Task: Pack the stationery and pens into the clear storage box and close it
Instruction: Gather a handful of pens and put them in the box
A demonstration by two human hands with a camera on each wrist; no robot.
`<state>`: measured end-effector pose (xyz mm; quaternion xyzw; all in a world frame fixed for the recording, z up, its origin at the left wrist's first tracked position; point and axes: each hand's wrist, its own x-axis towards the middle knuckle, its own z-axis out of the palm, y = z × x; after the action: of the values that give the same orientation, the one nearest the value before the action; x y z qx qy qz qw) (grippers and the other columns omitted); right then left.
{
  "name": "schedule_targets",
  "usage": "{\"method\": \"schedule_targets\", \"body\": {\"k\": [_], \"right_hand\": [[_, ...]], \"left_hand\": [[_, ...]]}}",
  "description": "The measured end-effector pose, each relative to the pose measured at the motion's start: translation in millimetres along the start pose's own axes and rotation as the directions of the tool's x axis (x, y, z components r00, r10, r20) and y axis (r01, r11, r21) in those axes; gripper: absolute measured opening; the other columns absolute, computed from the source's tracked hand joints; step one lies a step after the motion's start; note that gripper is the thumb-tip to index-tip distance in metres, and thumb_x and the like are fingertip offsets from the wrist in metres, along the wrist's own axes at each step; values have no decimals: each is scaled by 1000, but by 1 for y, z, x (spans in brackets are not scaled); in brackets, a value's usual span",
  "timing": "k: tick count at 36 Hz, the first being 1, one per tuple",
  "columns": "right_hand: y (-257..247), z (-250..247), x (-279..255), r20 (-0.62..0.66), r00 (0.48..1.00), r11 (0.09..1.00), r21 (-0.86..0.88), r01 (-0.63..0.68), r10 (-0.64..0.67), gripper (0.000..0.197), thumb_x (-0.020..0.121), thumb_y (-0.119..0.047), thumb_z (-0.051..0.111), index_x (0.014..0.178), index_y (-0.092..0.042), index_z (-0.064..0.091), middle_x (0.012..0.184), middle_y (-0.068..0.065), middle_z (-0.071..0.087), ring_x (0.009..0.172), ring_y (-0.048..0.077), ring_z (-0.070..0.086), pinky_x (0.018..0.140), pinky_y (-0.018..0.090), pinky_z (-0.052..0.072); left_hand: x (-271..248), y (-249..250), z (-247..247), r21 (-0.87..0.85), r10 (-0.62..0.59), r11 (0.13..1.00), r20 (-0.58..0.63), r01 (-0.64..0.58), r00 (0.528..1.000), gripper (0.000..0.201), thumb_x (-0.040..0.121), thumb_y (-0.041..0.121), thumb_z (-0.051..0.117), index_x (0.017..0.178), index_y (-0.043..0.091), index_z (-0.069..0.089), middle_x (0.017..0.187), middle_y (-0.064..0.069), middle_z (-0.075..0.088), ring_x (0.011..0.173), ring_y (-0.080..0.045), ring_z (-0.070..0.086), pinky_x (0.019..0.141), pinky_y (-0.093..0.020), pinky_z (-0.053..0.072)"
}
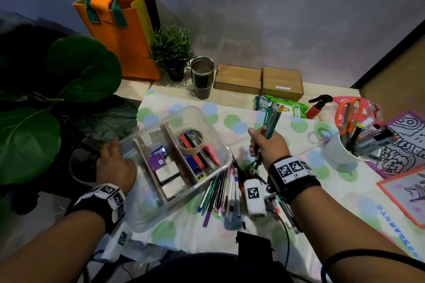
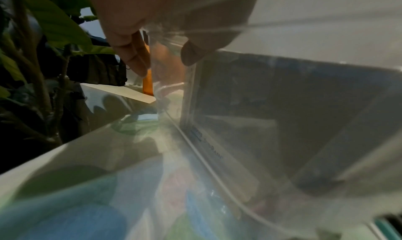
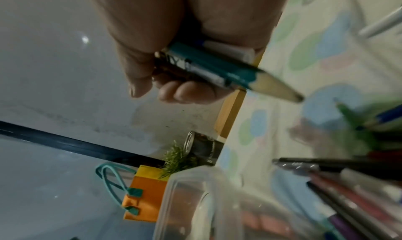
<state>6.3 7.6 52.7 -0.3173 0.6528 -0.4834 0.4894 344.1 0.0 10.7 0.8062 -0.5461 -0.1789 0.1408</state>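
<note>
- Clear plastic storage box [image 1: 142,211] with cardboard dividers, lid off, on the dotted cloth [image 1: 241,108] covering the bench; small cartons, a tape roll [image 1: 190,142] and markers inside.
- Left hand [image 1: 115,167] at the box's far left corner: from the head view only resting there; from the left wrist view, thumb inside the wall and fingers [image 2: 128,54] outside, pinching the rim.
- Right hand [image 1: 269,147] raised just right of the box, fist closed round a bundle of teal and green pencils and pens [image 1: 272,119] standing upright.
- From the right wrist view only: sharpened teal pencil tip [image 3: 280,89] poking out below the fist.
- Loose heap of coloured pens [image 1: 220,193] on the cloth against the box's right wall, under the right wrist.
- White mug of pens and orange scissors [image 1: 349,145] well to the right.
</note>
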Motion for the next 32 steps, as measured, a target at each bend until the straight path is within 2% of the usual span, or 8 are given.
{"method": "schedule_targets", "body": {"k": [4, 10, 15, 22, 24, 28, 30, 32], "right_hand": [[-17, 23, -1, 51, 998, 984, 170, -45, 37, 30, 92, -14, 58, 66, -15, 44, 39, -5, 46, 34, 11, 44, 40, 19, 40], [-38, 72, -14, 241, 969, 997, 45, -67, 54, 24, 90, -14, 61, 72, -14, 45, 49, 0, 48, 35, 10, 46, 38, 19, 42], [-28, 131, -34, 461, 875, 988, -60, -139, 151, 17, 92, -5, 55, 79, -7, 46, 54, 6, 45, 34, 10, 45, 36, 17, 42], [2, 195, -56, 602, 728, 942, -263, -209, 329, 24, 93, 0, 49, 71, -7, 44, 56, 11, 45, 31, 10, 52, 38, 20, 47], [7, 203, -62, 616, 691, 921, -327, -211, 377, 14, 92, 0, 51, 79, -3, 47, 57, 15, 50, 37, 15, 57, 43, 24, 52], [8, 212, -66, 617, 642, 868, -469, -165, 455, 19, 90, -2, 53, 71, -3, 49, 62, 17, 59, 55, 28, 63, 69, 46, 58], [6, 216, -65, 612, 659, 830, -556, -35, 438, 23, 89, -7, 55, 67, -10, 47, 65, 12, 60, 51, 20, 65, 66, 35, 61], [5, 218, -63, 600, 699, 757, -640, 129, 388, 32, 89, -11, 56, 62, -17, 39, 71, 7, 58, 37, 6, 56, 39, 11, 47]], "left_hand": [[1, 0, -1, -45, 4, 999, -10, -5, 1000, 62, 87, 6, 51, 145, 4, 30, 151, -22, 27, 129, -48, 36, 109, -48, 31], [4, -5, -1, -177, 29, 984, -32, -35, 999, 51, 95, 9, 43, 144, 4, 33, 152, -21, 28, 139, -38, 30, 116, -40, 24], [2, -4, -2, -272, 14, 962, -52, -28, 999, 48, 97, 19, 36, 142, 2, 37, 151, -20, 30, 138, -35, 31, 115, -36, 23], [-4, -3, -5, -371, 15, 928, -68, -39, 998, 54, 97, 30, 27, 141, 1, 38, 151, -20, 31, 139, -33, 30, 114, -34, 21], [-5, -2, -5, -401, -3, 916, -66, -24, 998, 45, 103, 21, 28, 142, 2, 37, 152, -17, 30, 140, -31, 29, 114, -32, 21], [-6, -3, -5, -464, -21, 886, -81, -19, 997, 45, 102, 22, 25, 141, 4, 39, 152, -17, 31, 140, -29, 30, 110, -26, 20], [-6, -4, -5, -485, -20, 875, -74, -18, 997, 49, 100, 24, 22, 141, 3, 40, 151, -17, 31, 140, -29, 30, 107, -22, 17], [-5, -5, -7, -523, -29, 852, -68, -11, 997, 48, 101, 22, 22, 141, 3, 40, 151, -17, 31, 140, -29, 30, 107, -22, 17]]}}
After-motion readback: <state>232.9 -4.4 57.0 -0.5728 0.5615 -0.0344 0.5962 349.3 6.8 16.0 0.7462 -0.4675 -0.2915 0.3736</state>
